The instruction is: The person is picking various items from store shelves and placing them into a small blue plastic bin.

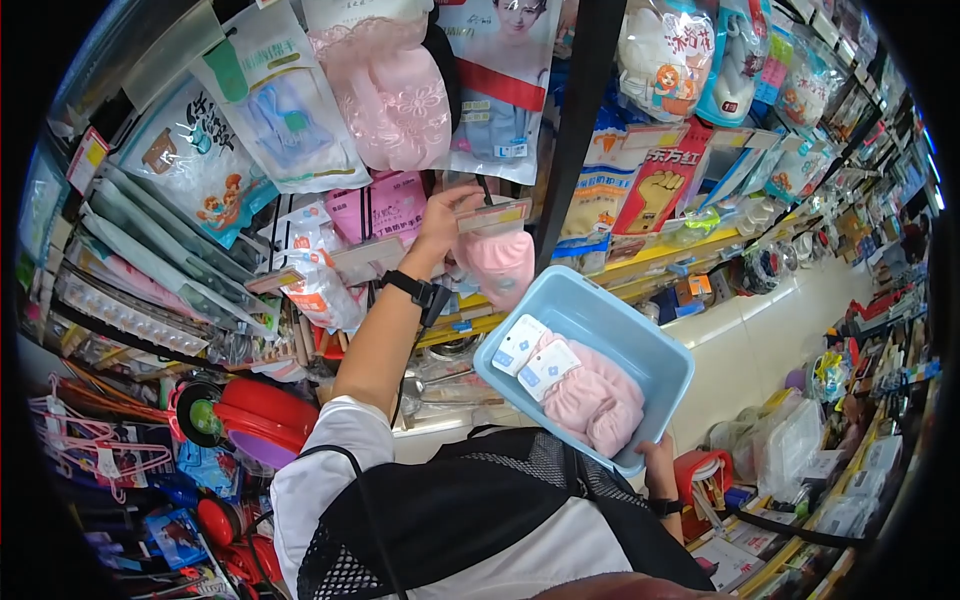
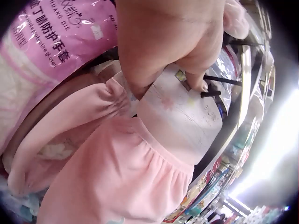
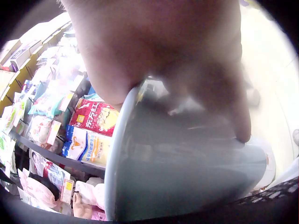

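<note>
My left hand (image 1: 440, 222) is up at a display hook, and its fingers pinch the white header card (image 2: 180, 119) of a pair of pink oversleeves (image 2: 117, 172). The dark peg tip (image 2: 211, 94) shows beside a fingertip in the left wrist view. Gathered pink cloth hangs below the card. Low at the right, my right hand (image 1: 658, 468) grips the rim of a light blue plastic bin (image 1: 640, 345), which tilts against my body. Inside lie pink oversleeves (image 1: 600, 400) with two white cards (image 1: 548, 366). The right wrist view shows the bin's outer wall.
Packaged gloves in a pink bag (image 1: 385, 205), a lacy pink pair (image 1: 395, 105) and other packs hang around the hook. A black post (image 1: 580, 110) stands right of it. Red basins (image 1: 262, 410) are at the left; a tiled aisle floor (image 1: 745, 340) runs at the right.
</note>
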